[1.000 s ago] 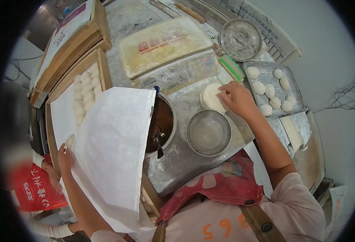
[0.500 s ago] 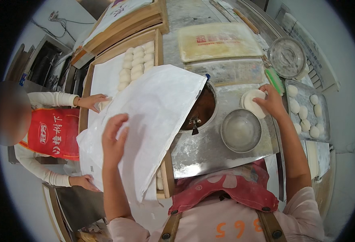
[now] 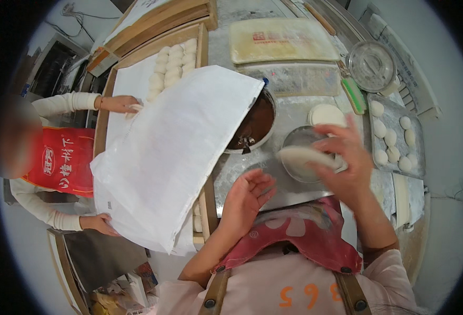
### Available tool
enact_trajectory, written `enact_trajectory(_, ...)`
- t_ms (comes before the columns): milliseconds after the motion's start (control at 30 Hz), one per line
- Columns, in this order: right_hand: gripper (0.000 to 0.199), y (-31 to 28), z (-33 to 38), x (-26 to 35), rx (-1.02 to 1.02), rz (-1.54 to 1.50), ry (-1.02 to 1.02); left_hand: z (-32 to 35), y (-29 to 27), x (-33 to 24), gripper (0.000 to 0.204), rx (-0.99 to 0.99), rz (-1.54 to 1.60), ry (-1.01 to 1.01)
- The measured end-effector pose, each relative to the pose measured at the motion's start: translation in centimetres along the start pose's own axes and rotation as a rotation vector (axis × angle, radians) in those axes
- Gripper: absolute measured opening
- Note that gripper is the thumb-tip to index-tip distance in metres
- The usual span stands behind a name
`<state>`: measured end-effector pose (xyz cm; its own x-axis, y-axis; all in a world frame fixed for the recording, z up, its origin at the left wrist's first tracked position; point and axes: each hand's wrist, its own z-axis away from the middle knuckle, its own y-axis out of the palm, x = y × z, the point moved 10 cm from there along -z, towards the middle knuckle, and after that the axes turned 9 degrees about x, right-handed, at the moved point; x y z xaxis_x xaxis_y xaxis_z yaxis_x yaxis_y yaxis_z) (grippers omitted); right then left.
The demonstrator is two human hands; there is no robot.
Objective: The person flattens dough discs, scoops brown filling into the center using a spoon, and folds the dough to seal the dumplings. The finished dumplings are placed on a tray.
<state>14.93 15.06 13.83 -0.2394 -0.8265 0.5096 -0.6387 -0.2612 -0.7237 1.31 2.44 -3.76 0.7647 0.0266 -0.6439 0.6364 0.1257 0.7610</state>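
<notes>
My right hand grips a flat round of dough, slightly smeared by motion, over the metal bowl. More pale dough rounds lie stacked just beyond the bowl. Nothing is in my left hand, which is held open with its fingers apart above the front part of the steel worktop. Farther off to its left stands a metal pot of dark brown filling, with a utensil in it. A white sheet partly covers the pot and the wooden tray.
At left, a co-worker's hands are at the wooden tray, which holds rows of dough pieces. A metal tray of dough balls stands at right, near a green brush and a round lid. A cutting board lies at the back.
My right hand has lifted a dough round off the stack and brought it toward me over the bowl. My left hand has moved right, from over the sheet to the worktop's front.
</notes>
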Motion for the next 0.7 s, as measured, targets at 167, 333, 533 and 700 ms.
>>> enact_trajectory(167,0.028,7.6,0.1,1.9,0.118,-0.11,0.002,0.4,3.0,0.9,0.064,-0.003,0.47,-0.11)
enact_trajectory(333,0.028,10.8,0.5,0.5,0.167,-0.102,-0.02,2.9,-0.2,2.6,0.061,-0.074,0.557,-0.087)
enact_trajectory(533,0.041,9.1,2.5,-1.5,0.164,0.18,0.028,2.7,-1.8,1.8,0.059,-0.231,0.552,-0.023)
enact_trajectory(700,0.067,11.9,6.0,-5.3,0.353,0.267,0.2,1.7,-1.5,2.1,0.058,-0.206,0.527,-0.063)
